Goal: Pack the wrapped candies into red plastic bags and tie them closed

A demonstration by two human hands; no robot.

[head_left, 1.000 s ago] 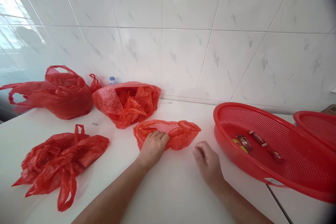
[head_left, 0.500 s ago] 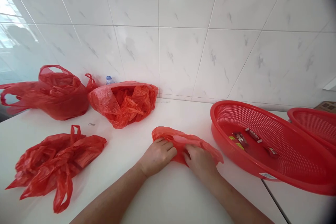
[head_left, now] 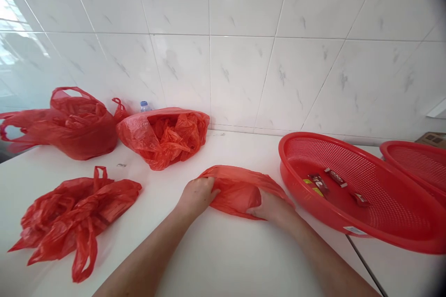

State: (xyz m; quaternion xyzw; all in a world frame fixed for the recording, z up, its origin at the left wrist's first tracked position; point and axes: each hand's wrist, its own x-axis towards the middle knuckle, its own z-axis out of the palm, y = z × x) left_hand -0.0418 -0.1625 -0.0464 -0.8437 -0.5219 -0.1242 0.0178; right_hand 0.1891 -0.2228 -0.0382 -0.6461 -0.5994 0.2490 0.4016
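A thin red plastic bag [head_left: 237,190] lies on the white table in front of me, its mouth spread wide towards me. At its left side my left hand [head_left: 195,197] grips the edge, the thumb showing and the other fingers tucked under the film. My right hand [head_left: 275,208] is at the right side of the bag, its fingers inside the film and its thumb near the lower edge. The fingertips of both hands are partly hidden by the red plastic.
A red basket [head_left: 313,216] to the right holds several small wrapped snacks [head_left: 336,177]; a second red basket [head_left: 414,158] stands behind it. Knotted red bags [head_left: 66,213] lie at the left. Two stuffed red bags [head_left: 87,139] and a blue-capped bottle [head_left: 144,106] stand by the tiled wall.
The hands have moved apart, the left one to the left and the right one to the right. The bunched bag between them has been spread open.
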